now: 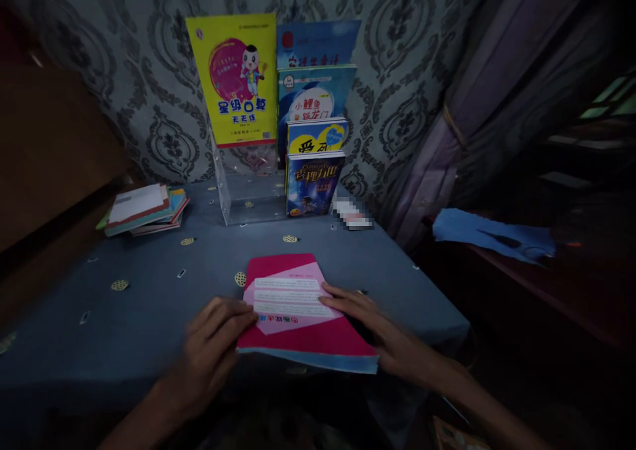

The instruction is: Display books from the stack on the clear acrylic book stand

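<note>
A pink book [304, 317] lies flat near the front edge of the table, its cover facing up and turned away from me. My left hand [213, 347] rests on the book's left edge with fingers curled over it. Along the book's right side lies my right hand [377, 327], its fingers stretched out flat on the cover. Behind the book stands a clear acrylic book stand [243, 195] holding a yellow book [236, 79] on the left and several blue books [313, 145] stepped on the right.
The table wears a grey-blue cloth [149, 291] with small gold motifs. A stack of thin books [144, 209] lies at the back left. A purple curtain [477, 105] hangs at the right, with a blue cloth [491, 234] on dark furniture beside it.
</note>
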